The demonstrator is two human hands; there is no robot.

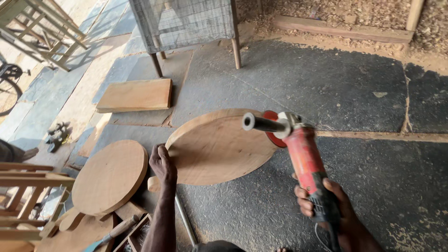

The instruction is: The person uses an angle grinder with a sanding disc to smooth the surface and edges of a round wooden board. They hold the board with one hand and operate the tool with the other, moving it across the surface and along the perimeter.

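Down at the middle of the frame, the left hand (163, 164) lies flat with fingers together against the left edge of a round wooden disc (219, 147), pressing on it rather than gripping it; the disc sits tilted, its far rim raised, over the dark stone floor (326, 84). Lower right, the right hand (326, 207) is closed tight around the black rear grip of a red angle grinder (303, 156), whose body runs up and left from the hand. The grinder's dark side handle (261, 123) sticks out to the left at centre frame, and its red sanding wheel (273, 130) meets the right edge of the disc. A second round wooden disc (109, 177) lies lower left, just beside the left hand and apart from the first disc, with a short wooden peg showing between the two. A rectangular wooden board (135, 94) rests flat on the floor in the upper left of centre. Above it, at the top middle, stands a mesh-sided frame on thin legs (186, 21). A pale wooden rack (42, 32) fills the upper left corner, and another slatted wooden piece (23, 196) sits at the lower left edge. Wood shavings (350, 16) cover the ground along the top right, beside a long timber plank (340, 29). A metal rod (186, 226) lies on the floor beneath the left forearm, bottom centre.
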